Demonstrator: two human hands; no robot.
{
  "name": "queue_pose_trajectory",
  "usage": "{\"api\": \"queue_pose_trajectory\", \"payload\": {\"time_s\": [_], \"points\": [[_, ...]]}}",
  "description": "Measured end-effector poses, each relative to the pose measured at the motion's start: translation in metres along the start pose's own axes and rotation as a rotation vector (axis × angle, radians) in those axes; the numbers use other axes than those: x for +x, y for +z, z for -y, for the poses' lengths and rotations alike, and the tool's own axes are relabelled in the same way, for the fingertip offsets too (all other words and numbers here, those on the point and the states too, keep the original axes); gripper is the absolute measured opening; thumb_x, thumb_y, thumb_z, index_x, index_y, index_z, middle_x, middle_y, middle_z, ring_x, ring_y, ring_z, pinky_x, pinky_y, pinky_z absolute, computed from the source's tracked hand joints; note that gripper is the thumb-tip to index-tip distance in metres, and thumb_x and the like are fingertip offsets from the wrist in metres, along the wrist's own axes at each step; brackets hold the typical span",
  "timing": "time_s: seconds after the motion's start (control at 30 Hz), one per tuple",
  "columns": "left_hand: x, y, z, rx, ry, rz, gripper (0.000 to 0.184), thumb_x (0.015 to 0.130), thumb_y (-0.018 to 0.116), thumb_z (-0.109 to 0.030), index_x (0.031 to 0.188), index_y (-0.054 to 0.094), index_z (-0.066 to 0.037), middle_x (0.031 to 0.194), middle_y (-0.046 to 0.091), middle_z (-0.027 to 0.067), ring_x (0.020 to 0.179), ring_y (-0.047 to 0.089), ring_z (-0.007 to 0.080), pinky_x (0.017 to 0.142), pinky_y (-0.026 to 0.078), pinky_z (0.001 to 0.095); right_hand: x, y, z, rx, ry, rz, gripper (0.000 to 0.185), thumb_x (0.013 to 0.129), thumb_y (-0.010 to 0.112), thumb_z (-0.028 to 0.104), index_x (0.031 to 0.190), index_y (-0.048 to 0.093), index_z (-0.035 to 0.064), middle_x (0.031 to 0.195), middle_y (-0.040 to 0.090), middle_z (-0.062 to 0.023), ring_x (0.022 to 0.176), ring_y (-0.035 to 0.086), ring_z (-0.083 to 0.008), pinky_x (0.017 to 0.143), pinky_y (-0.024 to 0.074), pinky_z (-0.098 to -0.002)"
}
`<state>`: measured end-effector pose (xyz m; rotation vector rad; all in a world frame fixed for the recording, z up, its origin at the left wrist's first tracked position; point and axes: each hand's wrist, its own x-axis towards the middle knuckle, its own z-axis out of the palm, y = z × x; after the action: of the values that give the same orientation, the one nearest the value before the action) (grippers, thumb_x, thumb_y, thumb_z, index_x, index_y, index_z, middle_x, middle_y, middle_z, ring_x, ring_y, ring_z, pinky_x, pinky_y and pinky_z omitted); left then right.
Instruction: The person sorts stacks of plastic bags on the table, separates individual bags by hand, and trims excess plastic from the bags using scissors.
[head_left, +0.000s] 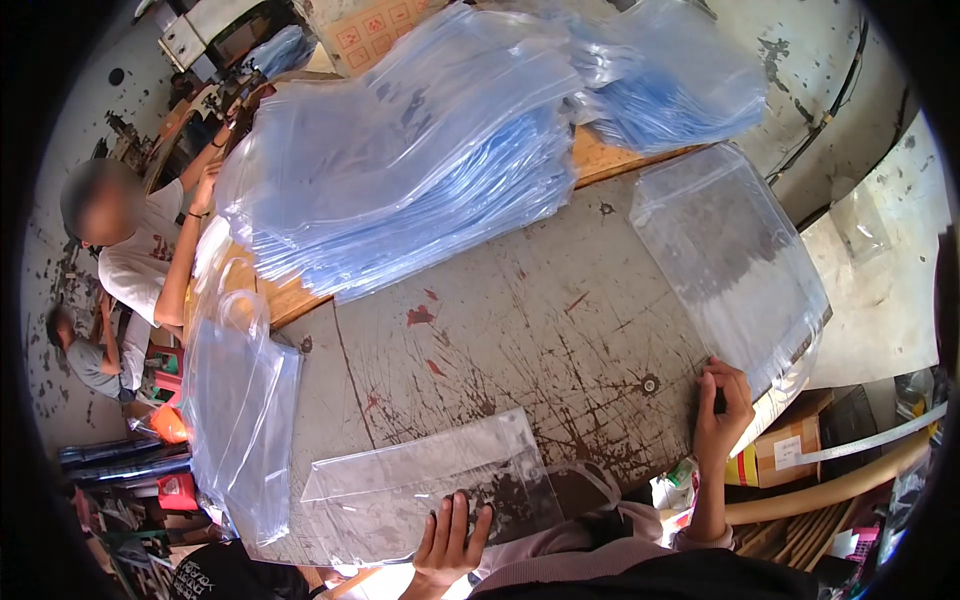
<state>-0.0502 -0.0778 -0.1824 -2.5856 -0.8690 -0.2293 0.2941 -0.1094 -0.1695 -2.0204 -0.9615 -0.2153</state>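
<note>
My left hand [452, 545] lies flat, fingers extended, on a clear plastic bag [420, 460] at the table's near edge. A looped clear handle [590, 480] shows at that bag's right side. Over on the right, my right hand [725, 405] is closed, thumb and fingers curled together at the lower left edge of another clear plastic bag [730, 250]. That bag lies flat along the table's right side, and others may lie beneath it. Clear bags with looped handles [243, 420] hang over the table's left edge.
A large pile of bluish clear plastic bags [420, 170] covers the table's far side, with a second pile [670, 90] behind it. The worn metal tabletop [500, 330] is scratched. A person [150, 250] works at the left. A cardboard box [790, 450] stands below, right.
</note>
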Motion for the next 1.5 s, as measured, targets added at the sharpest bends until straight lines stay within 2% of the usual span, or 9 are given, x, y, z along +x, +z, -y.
{"api": "queue_pose_trajectory", "payload": {"time_s": [0.2, 0.27, 0.6, 0.8, 0.87, 0.9, 1.17, 1.5], "points": [[-0.002, 0.000, 0.000, 0.001, 0.006, 0.030, 0.030, 0.091, 0.049, -0.024, 0.120, 0.057, -0.025, 0.109, 0.065, 0.0090, 0.099, 0.063, 0.0216, 0.085, 0.047, 0.0324, 0.000, 0.001, 0.000, 0.039, 0.004, -0.011, 0.003, 0.079, 0.061, 0.000, 0.076, 0.060, -0.0014, 0.087, 0.064, -0.0119, 0.087, 0.062, -0.0253, 0.078, 0.0433, -0.0317], [-0.004, 0.002, 0.001, -0.064, 0.043, 0.006, 0.034, 0.083, 0.060, -0.023, 0.116, 0.055, -0.015, 0.109, 0.061, 0.0213, 0.097, 0.063, 0.0322, 0.077, 0.052, 0.0387, 0.000, 0.001, -0.001, 0.045, 0.007, -0.012, 0.003, 0.078, 0.061, 0.000, 0.076, 0.060, -0.0015, 0.087, 0.064, -0.0119, 0.087, 0.062, -0.0255, 0.078, 0.0436, -0.0317], [-0.002, 0.002, 0.001, -0.058, 0.043, 0.017, 0.030, 0.084, 0.058, -0.021, 0.114, 0.057, -0.016, 0.104, 0.064, 0.0199, 0.093, 0.065, 0.0308, 0.074, 0.052, 0.0375, 0.001, 0.001, 0.002, 0.053, 0.029, -0.020, 0.002, 0.078, 0.060, -0.002, 0.076, 0.060, -0.0022, 0.085, 0.063, -0.0117, 0.087, 0.062, -0.0253, 0.078, 0.0443, -0.0321], [-0.003, 0.006, 0.000, -0.021, 0.029, -0.086, 0.029, 0.085, 0.056, -0.020, 0.114, 0.059, -0.017, 0.106, 0.064, 0.0192, 0.094, 0.064, 0.0306, 0.072, 0.052, 0.0358, 0.000, 0.002, 0.000, 0.062, 0.017, -0.030, 0.005, 0.078, 0.059, -0.002, 0.074, 0.059, -0.0021, 0.084, 0.063, -0.0122, 0.087, 0.062, -0.0260, 0.078, 0.0445, -0.0324], [-0.001, -0.007, 0.002, -0.093, 0.040, 0.062, 0.042, 0.088, 0.056, -0.029, 0.125, 0.051, -0.011, 0.128, 0.048, 0.0211, 0.118, 0.050, 0.0320, 0.096, 0.041, 0.0427, -0.001, 0.003, -0.001, 0.066, 0.007, -0.038, 0.005, 0.079, 0.059, -0.002, 0.073, 0.059, -0.0018, 0.084, 0.063, -0.0124, 0.087, 0.062, -0.0260, 0.078, 0.0445, -0.0324], [0.010, -0.014, 0.002, -0.174, -0.018, -0.002, 0.033, 0.091, 0.053, -0.026, 0.120, 0.055, -0.009, 0.117, 0.058, 0.0187, 0.109, 0.057, 0.0301, 0.092, 0.045, 0.0379, -0.001, 0.002, -0.002, 0.060, 0.011, -0.040, 0.006, 0.079, 0.059, -0.002, 0.072, 0.058, -0.0015, 0.084, 0.063, -0.0124, 0.087, 0.062, -0.0262, 0.077, 0.0446, -0.0325], [0.003, -0.010, -0.002, -0.182, -0.038, -0.003, 0.033, 0.092, 0.050, -0.024, 0.121, 0.055, -0.010, 0.122, 0.054, 0.0195, 0.114, 0.054, 0.0307, 0.095, 0.042, 0.0389, -0.001, 0.002, 0.003, 0.076, 0.040, -0.057, 0.013, 0.082, 0.057, 0.001, 0.069, 0.057, -0.0011, 0.083, 0.063, -0.0122, 0.087, 0.062, -0.0263, 0.077, 0.0452, -0.0325], [0.003, -0.011, -0.004, -0.262, -0.082, 0.002, 0.033, 0.092, 0.047, -0.021, 0.122, 0.054, -0.010, 0.123, 0.054, 0.0205, 0.114, 0.053, 0.0319, 0.095, 0.041, 0.0406, -0.001, 0.001, 0.003, 0.087, 0.036, -0.054, 0.012, 0.082, 0.056, -0.001, 0.070, 0.056, -0.0016, 0.082, 0.062, -0.0127, 0.088, 0.062, -0.0273, 0.078, 0.0456, -0.0334]]}}
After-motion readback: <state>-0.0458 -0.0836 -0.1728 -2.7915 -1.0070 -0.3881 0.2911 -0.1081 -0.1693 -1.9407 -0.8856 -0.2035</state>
